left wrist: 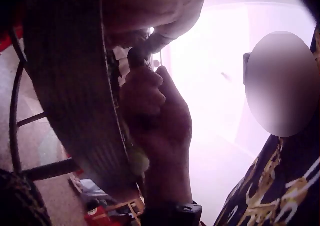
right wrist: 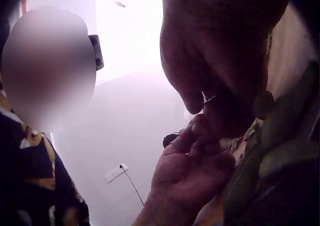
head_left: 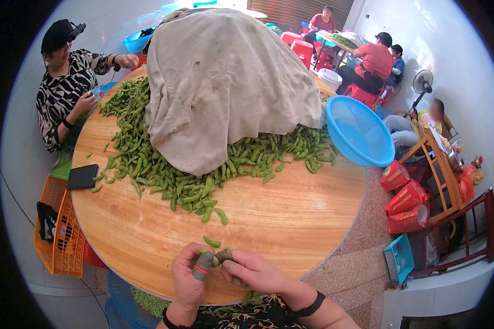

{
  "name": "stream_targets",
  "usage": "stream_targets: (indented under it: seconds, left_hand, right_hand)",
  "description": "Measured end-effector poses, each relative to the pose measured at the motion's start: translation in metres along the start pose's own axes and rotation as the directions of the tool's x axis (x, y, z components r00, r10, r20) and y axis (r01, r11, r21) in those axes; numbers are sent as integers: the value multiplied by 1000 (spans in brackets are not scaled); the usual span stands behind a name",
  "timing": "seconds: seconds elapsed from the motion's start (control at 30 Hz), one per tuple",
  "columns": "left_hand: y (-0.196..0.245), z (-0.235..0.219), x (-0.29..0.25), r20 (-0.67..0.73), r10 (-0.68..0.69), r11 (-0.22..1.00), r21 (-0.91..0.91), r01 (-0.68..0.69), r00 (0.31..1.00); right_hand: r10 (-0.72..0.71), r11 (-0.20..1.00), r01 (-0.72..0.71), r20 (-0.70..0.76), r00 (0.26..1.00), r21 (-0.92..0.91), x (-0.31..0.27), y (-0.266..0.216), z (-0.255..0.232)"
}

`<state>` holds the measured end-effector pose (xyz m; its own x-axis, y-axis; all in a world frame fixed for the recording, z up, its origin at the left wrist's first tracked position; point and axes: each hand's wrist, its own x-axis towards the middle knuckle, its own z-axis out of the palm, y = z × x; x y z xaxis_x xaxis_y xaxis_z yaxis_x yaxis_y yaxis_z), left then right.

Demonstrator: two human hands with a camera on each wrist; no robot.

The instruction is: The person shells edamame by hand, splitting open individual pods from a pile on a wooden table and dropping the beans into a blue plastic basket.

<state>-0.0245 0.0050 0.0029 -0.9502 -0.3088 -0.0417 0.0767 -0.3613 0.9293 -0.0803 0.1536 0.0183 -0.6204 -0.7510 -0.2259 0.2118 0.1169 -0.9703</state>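
Note:
At the near table edge my two hands meet fingertip to fingertip. My left hand (head_left: 187, 277) pinches a green soybean pod (head_left: 215, 262); its thumb wears a grey wrap with a red band (head_left: 202, 266). From the other side my right hand (head_left: 258, 273) pinches at the same pod, its fingers curled and one digit in a dark wrap (head_left: 223, 255). Fingers cover most of the pod. A loose pod (head_left: 212, 242) lies just beyond. In the right wrist view, dim light shows the left hand (right wrist: 187, 178) below the right hand (right wrist: 215, 51).
A heap of pods (head_left: 186, 192) spreads under a beige cloth (head_left: 225, 82) on the round wooden table (head_left: 291, 214). A blue basket (head_left: 359, 129) overlaps the right rim; a black phone-like slab (head_left: 83, 177) lies left. Shelled beans (head_left: 150, 302) show below the edge. A person (head_left: 68, 82) sits left.

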Motion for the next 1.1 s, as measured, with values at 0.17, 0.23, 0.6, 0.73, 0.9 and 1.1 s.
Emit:
stream_targets:
  seconds: [0.17, 0.23, 0.6, 0.73, 0.9, 1.1]
  left_hand:
    - [-3, -4, 1, -24, 0, 999, 52, 1, 1000]
    - [-4, -5, 0, -22, 35, 993, 111, -32, 999]
    - [11, -6, 1, 179, 156, 948, 251, -198, 971]
    - [6, -11, 2, 281, 33, 999, 14, -38, 959]
    - [14, -2, -5, 70, 90, 798, 591, -114, 993]
    - [14, -6, -4, 161, -117, 992, 73, 106, 980]
  right_hand:
    - [55, 993, -62, 64, 996, 100, 1, 2, 0]
    - [73, 989, -81, 69, 995, 126, 2, 0, 1]
    - [142, 900, -206, 188, 972, 384, -1, 1, 2]
    - [192, 842, -290, 250, 949, 454, -2, 4, 4]
    - [-77, 969, 39, -149, 986, -245, -6, -1, 10]
    - [217, 972, -205, -107, 970, 116, -7, -8, -1]
